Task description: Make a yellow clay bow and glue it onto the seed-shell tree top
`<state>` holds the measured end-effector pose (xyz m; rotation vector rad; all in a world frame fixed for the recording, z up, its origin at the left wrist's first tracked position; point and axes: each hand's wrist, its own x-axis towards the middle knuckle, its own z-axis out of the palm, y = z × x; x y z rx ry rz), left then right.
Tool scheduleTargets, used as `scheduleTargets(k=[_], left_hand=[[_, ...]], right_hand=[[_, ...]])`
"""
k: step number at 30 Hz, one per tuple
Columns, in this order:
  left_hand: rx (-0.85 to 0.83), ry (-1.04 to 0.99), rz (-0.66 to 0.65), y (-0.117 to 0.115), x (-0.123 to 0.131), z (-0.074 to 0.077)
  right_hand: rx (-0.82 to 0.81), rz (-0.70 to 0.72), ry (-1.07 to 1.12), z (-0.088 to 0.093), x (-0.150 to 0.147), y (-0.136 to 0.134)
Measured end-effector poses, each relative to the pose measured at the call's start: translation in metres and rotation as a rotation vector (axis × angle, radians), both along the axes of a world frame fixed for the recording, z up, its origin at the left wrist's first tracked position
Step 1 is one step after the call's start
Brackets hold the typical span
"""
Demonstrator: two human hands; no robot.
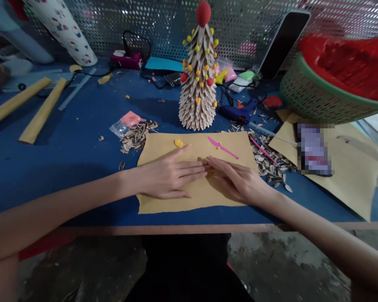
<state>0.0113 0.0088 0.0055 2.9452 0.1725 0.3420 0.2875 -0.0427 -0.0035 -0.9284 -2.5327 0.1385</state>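
My left hand (pixel 171 175) lies flat on a sheet of brown paper (pixel 173 206), its fingers stretched out and the thumb apart. At its fingertips, my right hand (pixel 236 178) has its fingers pressed together; whatever they may hold is hidden. Above my left thumb sits a yellow piece of clay (pixel 178 143). A pink plastic knife (pixel 228 151) rests on the paper beyond my right hand, with small orange-yellow balls beside its blade. Behind the paper stands a cone-shaped tree of seed shells (pixel 197 113), dotted with coloured balls and topped by a red ball (pixel 203 14).
Seed shells lie left (pixel 135 138) and right of the paper. A blue glue gun (pixel 241 111) is behind them. At right are a green basket (pixel 321 90) with a red bag and a leaning phone (pixel 285 44). Two brown rolls (pixel 44 111) lie left.
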Motion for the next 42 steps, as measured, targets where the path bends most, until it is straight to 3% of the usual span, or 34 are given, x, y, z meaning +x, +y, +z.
scheduleTargets(k=[6, 14, 19, 28, 34, 42], left_hand=[[-0.021, 0.083, -0.067, -0.007, 0.000, 0.005], [-0.036, 0.145, 0.001, 0.000, 0.007, 0.002], [-0.017, 0.126, -0.064, -0.006, 0.005, 0.006], [-0.034, 0.132, -0.022, 0.002, 0.010, 0.003], [-0.015, 0.079, -0.088, -0.003, 0.008, 0.002], [0.028, 0.086, 0.019, 0.003, 0.018, 0.000]], right_hand=[[-0.065, 0.002, -0.001, 0.004, 0.001, 0.000], [-0.151, 0.003, 0.000, 0.007, 0.002, 0.000], [-0.208, 0.025, 0.038, 0.006, 0.002, -0.001], [-0.256, -0.013, 0.053, 0.003, 0.003, 0.001], [-0.264, -0.027, 0.062, 0.000, 0.003, 0.003], [-0.295, -0.031, 0.075, 0.003, 0.001, 0.003]])
